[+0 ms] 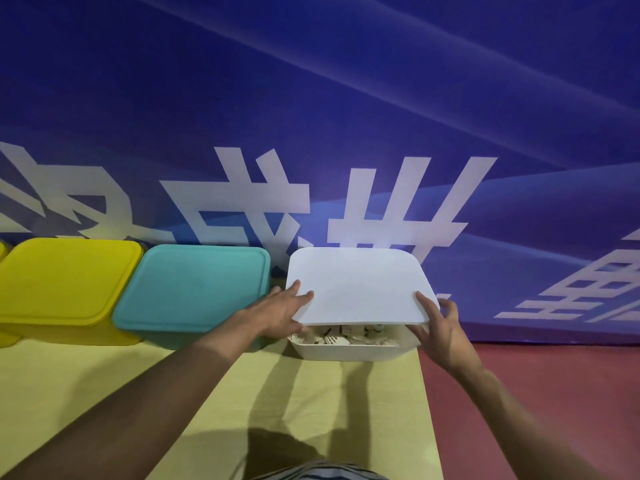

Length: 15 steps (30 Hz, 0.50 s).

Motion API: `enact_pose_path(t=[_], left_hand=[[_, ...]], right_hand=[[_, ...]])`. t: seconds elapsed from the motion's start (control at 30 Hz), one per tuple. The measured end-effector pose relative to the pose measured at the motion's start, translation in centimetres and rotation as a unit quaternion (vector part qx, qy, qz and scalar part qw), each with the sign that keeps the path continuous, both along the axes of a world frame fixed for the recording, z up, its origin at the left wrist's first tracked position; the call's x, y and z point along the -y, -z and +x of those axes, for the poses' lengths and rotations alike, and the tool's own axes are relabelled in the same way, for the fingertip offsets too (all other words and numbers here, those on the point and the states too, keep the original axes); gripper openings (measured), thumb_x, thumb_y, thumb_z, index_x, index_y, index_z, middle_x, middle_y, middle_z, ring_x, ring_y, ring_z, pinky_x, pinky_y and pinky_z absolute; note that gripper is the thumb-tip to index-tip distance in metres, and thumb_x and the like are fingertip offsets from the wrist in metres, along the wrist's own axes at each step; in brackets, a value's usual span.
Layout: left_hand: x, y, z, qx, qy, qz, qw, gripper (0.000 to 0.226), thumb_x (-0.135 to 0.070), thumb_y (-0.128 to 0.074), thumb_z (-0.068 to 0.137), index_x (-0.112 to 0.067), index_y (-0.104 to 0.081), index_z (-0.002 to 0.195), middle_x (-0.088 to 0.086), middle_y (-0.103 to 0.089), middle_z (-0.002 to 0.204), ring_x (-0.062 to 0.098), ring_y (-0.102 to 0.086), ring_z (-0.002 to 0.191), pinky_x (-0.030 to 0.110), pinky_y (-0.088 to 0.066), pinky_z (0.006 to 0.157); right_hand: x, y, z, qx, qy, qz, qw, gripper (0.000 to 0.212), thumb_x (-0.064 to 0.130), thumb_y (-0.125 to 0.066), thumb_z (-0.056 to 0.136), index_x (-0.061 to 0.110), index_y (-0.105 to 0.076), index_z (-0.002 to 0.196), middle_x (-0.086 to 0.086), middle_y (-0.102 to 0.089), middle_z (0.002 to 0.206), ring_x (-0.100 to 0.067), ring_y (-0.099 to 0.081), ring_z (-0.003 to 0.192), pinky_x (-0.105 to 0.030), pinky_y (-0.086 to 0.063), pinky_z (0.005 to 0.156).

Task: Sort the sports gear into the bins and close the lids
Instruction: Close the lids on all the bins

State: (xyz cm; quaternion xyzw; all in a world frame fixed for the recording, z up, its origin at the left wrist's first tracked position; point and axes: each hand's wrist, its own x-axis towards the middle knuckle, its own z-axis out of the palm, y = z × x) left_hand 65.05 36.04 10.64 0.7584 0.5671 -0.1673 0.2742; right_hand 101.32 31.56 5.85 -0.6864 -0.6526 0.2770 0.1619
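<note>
A white lid (360, 285) hovers tilted over the white bin (349, 351), its near edge raised. Through the gap I see several white shuttlecocks (341, 336) inside the bin. My left hand (280, 311) grips the lid's near left corner, thumb and a finger on top. My right hand (438, 330) grips the near right corner, thumb on top and fingers beneath. Left of the white bin stand a teal bin (194, 289) and a yellow bin (65, 282), both with their lids on.
The bins stand in a row on a yellow mat (207, 393) against a blue banner wall (346, 116) with large white characters. Red floor (536, 375) lies right of the mat. A sliver of another yellow object (7, 337) shows at the far left.
</note>
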Motion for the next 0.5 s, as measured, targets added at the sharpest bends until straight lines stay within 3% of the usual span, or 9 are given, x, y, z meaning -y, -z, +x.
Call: enact_pose_path(t=[0.07,0.13,0.23,0.3,0.43,0.5], left_hand=[[-0.5,-0.3,0.0,-0.002,0.007,-0.009,1.000,0.090,-0.050,-0.065,0.096,-0.039,-0.006,0.164,-0.001,0.008,0.172,0.039,-0.008,0.156,0.053,-0.018,0.125],[-0.3,-0.2,-0.2,-0.001,0.007,-0.013,1.000,0.090,-0.050,-0.064,0.097,-0.039,-0.006,0.163,-0.002,0.009,0.172,0.039,-0.006,0.157,0.053,-0.017,0.126],[0.8,0.0,-0.2,-0.002,0.010,-0.008,1.000,0.087,-0.048,-0.062,0.099,-0.039,-0.005,0.164,-0.003,0.012,0.172,0.041,-0.005,0.156,0.054,-0.018,0.125],[1.6,0.2,-0.2,-0.002,0.009,-0.002,1.000,0.087,-0.046,-0.063,0.099,-0.039,-0.005,0.164,-0.004,0.013,0.172,0.042,-0.006,0.156,0.054,-0.020,0.124],[2.9,1.5,-0.2,-0.015,0.014,0.003,1.000,0.109,-0.042,-0.078,0.088,-0.039,0.001,0.163,-0.006,0.018,0.170,0.042,-0.007,0.155,0.056,-0.027,0.122],[3.6,2.0,0.1,-0.036,0.026,0.018,0.999,0.117,-0.039,-0.082,0.085,-0.034,0.004,0.164,-0.004,0.019,0.169,0.041,-0.008,0.154,0.053,-0.028,0.122]], right_hand=[[-0.2,0.1,0.5,0.001,-0.012,0.017,1.000,0.077,0.070,-0.051,0.089,0.030,-0.037,0.154,-0.011,-0.033,0.139,-0.034,-0.059,0.100,-0.050,-0.061,0.078],[-0.2,0.6,0.8,0.022,-0.032,0.022,0.999,0.082,0.081,-0.040,0.090,0.030,-0.036,0.154,-0.009,-0.035,0.142,-0.023,-0.049,0.102,-0.050,-0.061,0.078],[0.9,0.1,0.4,0.007,-0.016,0.005,1.000,0.076,0.066,-0.052,0.091,0.026,-0.039,0.153,-0.015,-0.030,0.145,-0.035,-0.058,0.103,-0.048,-0.060,0.087],[1.6,0.3,0.4,0.001,-0.015,-0.001,1.000,0.083,0.069,-0.051,0.085,0.025,-0.039,0.153,-0.016,-0.028,0.144,-0.036,-0.062,0.097,-0.047,-0.059,0.086],[2.5,1.9,0.5,-0.006,-0.028,-0.014,0.999,0.078,0.066,-0.056,0.090,0.027,-0.035,0.155,-0.018,-0.025,0.152,-0.040,-0.055,0.120,-0.047,-0.054,0.099],[2.6,2.4,0.5,0.009,-0.046,-0.009,0.999,0.079,0.070,-0.048,0.093,0.026,-0.030,0.156,-0.018,-0.019,0.159,-0.042,-0.049,0.131,-0.052,-0.052,0.103]])
